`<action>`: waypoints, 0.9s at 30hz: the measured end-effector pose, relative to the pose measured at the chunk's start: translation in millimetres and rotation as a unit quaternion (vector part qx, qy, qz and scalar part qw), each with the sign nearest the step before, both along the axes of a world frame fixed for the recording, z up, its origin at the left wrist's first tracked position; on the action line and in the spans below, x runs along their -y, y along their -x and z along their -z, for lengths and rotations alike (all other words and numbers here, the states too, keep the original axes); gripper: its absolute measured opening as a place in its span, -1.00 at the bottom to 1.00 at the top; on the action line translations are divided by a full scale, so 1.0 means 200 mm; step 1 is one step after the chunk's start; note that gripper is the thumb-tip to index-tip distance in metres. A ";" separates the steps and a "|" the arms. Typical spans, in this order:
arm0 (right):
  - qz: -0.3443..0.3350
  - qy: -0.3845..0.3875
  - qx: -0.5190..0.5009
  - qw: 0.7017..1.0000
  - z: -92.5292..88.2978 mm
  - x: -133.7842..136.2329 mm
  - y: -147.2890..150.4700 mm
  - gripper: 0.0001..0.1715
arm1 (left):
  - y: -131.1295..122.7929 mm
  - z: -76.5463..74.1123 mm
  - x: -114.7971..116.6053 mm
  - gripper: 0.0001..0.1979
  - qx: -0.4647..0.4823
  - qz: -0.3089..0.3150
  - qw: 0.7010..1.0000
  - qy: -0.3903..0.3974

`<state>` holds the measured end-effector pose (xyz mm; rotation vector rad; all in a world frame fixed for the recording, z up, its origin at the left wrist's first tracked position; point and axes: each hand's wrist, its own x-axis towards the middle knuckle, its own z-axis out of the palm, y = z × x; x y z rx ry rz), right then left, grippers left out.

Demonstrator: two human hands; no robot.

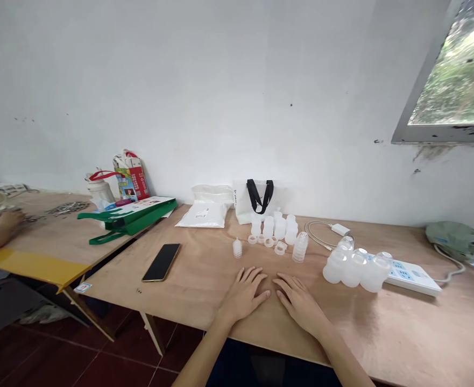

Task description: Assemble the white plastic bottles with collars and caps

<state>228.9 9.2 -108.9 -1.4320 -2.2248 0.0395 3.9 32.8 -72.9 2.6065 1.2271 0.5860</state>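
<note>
Left hand (245,293), right hand (300,302) near likely bottles (279,228)

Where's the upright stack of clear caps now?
In the head view, the stack stands right of centre, beyond the right hand, beside the white rings.

Sm. transl. pointy-topped stack (237,248) upright, L of whitish rings (277,250); clear cup stack (300,248) R, bottles (290,230) behind.
</note>
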 end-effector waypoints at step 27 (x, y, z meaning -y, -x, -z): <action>-0.003 -0.010 -0.003 1.000 0.01 0.00 0.00 -0.59 | 0.00 -0.01 0.00 -0.57 -0.005 -0.001 1.000 0.005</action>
